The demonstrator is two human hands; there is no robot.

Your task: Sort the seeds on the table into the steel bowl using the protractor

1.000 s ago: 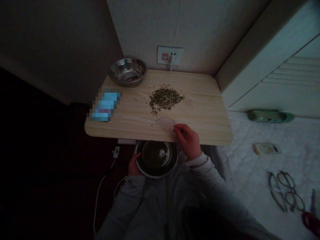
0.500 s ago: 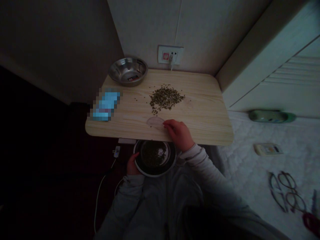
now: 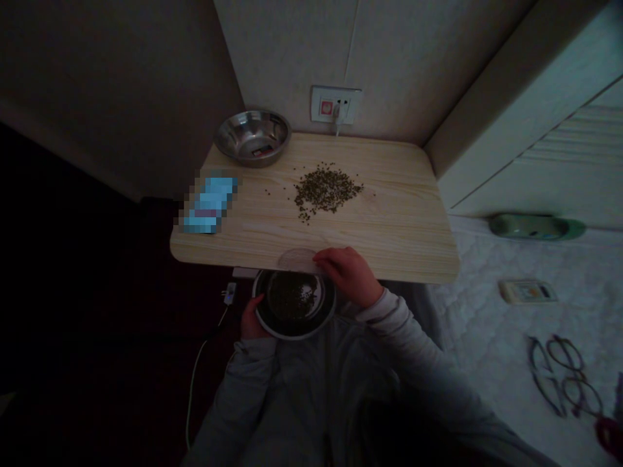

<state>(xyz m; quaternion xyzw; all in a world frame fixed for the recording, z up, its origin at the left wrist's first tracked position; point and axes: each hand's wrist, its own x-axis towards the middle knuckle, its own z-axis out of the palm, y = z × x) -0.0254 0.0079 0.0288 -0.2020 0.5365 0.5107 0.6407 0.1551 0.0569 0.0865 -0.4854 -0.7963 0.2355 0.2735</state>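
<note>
Right hand (image 3: 346, 275): partly open, not clenched, fingers extended and lightly curved. The fingertips (image 3: 322, 257) touch the right edge of a translucent round disc (image 3: 296, 261). The disc lies flat at the near edge of the wooden tabletop (image 3: 399, 240), left of the edge's midpoint. Whether the fingers are pressing on the disc or only touching it cannot be determined.

Left hand (image 3: 252, 319): fingers curled, grasping the left side of a steel bowl (image 3: 294, 332). The bowl is held below the near edge of the tabletop, with its far rim just under that edge. Small dark green beans (image 3: 292, 298) cover its interior base.

A loose pile of small green-brown beans (image 3: 326, 191) lies near the tabletop's centre, toward the far edge, with stray beans around it. A second steel bowl (image 3: 253, 137) stands at the far left corner against the wall, with a small label visible inside. A blurred blue packet (image 3: 210, 204) lies along the left edge. A wall socket (image 3: 335, 104) with a plug inserted is mounted above the far edge.
</note>
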